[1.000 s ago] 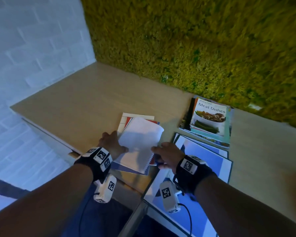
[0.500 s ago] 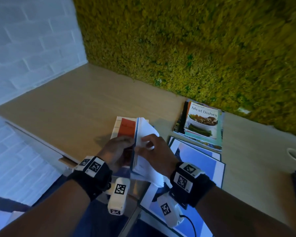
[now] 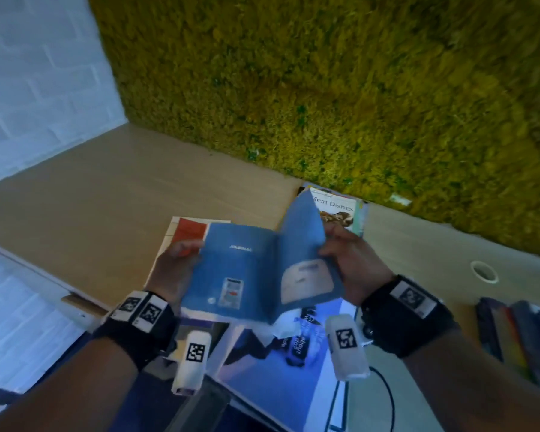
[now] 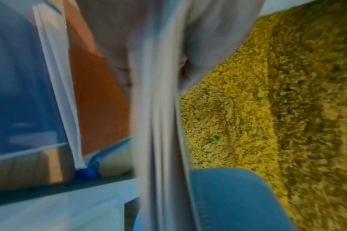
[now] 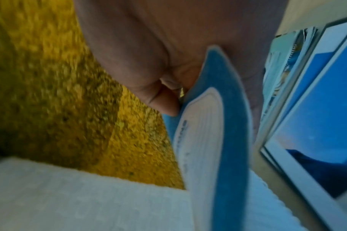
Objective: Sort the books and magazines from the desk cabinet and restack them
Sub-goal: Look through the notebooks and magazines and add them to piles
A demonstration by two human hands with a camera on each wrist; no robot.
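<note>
A blue soft-cover journal (image 3: 250, 272) is held up above the desk, spread open with its covers facing me. My left hand (image 3: 175, 266) grips its left cover edge and my right hand (image 3: 346, 260) pinches its right cover (image 5: 214, 125). The left wrist view shows blurred white pages (image 4: 160, 109) and a blue cover corner (image 4: 234, 201). Under the journal lies a red-and-white booklet (image 3: 189, 230). A "Meat Dishes" cookbook (image 3: 340, 213) tops a small stack by the moss wall. A large blue magazine (image 3: 281, 375) lies near the desk's front edge.
The wooden desk (image 3: 106, 194) runs left to a white brick wall (image 3: 35, 76); a green moss wall (image 3: 356, 88) backs it. A round cable hole (image 3: 483, 271) sits at the right. Upright book spines (image 3: 518, 335) stand at the far right edge.
The journal was lifted off the pile and turned over, from white pages showing to blue covers spread open between both hands. The view shifted slightly.
</note>
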